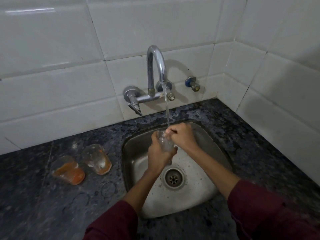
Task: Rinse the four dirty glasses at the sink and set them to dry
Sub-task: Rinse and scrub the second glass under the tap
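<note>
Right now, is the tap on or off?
On. A stream of water runs from the tap down into the glass held over the sink.

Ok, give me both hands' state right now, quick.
Left hand: closed around the glass, holding it under the running tap.
Right hand: curled at the glass rim, fingers apparently inside; grip cannot be told.

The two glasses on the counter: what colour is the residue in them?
Orange, pooled toward the bottoms of both glasses, seen in the head view.
</note>
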`<act>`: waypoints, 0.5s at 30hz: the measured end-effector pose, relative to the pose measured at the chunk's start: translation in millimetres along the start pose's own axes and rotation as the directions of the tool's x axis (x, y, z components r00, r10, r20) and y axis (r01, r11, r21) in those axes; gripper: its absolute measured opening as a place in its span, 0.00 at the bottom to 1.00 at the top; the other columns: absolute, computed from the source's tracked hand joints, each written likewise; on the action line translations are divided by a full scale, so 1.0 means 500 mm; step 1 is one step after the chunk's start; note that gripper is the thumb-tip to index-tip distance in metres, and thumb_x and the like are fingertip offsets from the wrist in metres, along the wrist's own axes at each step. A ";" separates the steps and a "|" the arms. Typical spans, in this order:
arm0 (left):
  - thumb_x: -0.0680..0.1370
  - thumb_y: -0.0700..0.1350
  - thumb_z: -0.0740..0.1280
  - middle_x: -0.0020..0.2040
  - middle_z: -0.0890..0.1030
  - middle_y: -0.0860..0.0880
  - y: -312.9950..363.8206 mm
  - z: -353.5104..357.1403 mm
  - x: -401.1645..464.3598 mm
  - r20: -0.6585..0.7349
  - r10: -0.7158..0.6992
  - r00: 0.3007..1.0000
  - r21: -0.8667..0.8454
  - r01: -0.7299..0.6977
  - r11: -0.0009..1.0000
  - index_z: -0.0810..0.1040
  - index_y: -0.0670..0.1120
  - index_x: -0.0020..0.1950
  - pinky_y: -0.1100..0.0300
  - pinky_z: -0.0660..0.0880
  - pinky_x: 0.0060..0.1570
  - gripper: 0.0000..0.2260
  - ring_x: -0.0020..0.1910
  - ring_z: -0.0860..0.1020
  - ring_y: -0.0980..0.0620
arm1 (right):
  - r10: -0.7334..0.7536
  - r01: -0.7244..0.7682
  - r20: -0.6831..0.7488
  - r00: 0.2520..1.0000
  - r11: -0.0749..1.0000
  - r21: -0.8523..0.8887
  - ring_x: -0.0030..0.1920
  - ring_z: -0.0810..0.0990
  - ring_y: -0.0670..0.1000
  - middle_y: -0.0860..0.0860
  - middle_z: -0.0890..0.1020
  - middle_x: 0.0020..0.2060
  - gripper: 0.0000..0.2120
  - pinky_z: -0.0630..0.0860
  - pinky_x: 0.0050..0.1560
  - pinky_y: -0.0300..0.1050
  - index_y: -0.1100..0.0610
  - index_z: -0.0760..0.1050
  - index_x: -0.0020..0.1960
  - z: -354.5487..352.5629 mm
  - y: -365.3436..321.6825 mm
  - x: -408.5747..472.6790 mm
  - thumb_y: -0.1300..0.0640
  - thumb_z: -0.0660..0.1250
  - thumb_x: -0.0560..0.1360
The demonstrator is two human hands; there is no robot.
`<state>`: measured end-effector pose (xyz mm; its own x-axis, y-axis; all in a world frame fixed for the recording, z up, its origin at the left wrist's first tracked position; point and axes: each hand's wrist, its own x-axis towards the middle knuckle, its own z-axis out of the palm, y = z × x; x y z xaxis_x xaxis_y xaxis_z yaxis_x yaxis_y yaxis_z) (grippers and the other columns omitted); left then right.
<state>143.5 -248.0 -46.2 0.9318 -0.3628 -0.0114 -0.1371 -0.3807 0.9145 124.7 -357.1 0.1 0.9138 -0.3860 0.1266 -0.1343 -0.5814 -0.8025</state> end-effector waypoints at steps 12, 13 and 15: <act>0.62 0.44 0.77 0.54 0.78 0.42 -0.016 -0.040 0.054 0.385 -0.043 0.922 -0.491 0.244 0.836 0.71 0.47 0.61 0.44 0.80 0.46 0.29 0.47 0.80 0.44 | 0.095 -0.150 0.140 0.986 0.877 0.457 0.29 0.79 0.44 0.47 0.80 0.26 0.15 0.76 0.36 0.36 0.57 0.78 0.33 -0.019 0.022 0.001 0.68 0.62 0.76; 0.60 0.47 0.77 0.53 0.78 0.44 -0.015 -0.032 0.052 0.323 -0.044 0.945 -0.454 0.196 0.869 0.71 0.49 0.59 0.44 0.80 0.49 0.30 0.48 0.80 0.45 | 0.097 -0.132 0.107 0.990 0.906 0.402 0.31 0.79 0.46 0.48 0.81 0.27 0.16 0.77 0.36 0.38 0.55 0.79 0.32 -0.014 0.023 0.005 0.67 0.63 0.75; 0.57 0.52 0.76 0.52 0.79 0.47 -0.016 -0.020 0.048 0.208 -0.028 0.978 -0.321 0.095 0.942 0.71 0.51 0.58 0.49 0.80 0.49 0.31 0.50 0.80 0.48 | 0.092 -0.101 0.050 0.994 0.965 0.241 0.34 0.80 0.50 0.53 0.82 0.29 0.17 0.79 0.38 0.43 0.50 0.79 0.30 -0.005 0.021 0.012 0.64 0.65 0.75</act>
<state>170.5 -245.4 -49.6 0.8452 -0.5207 -0.1206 0.0675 -0.1198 0.9905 127.8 -367.3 -6.0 0.9155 -0.4017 0.0229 -0.1300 -0.3492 -0.9280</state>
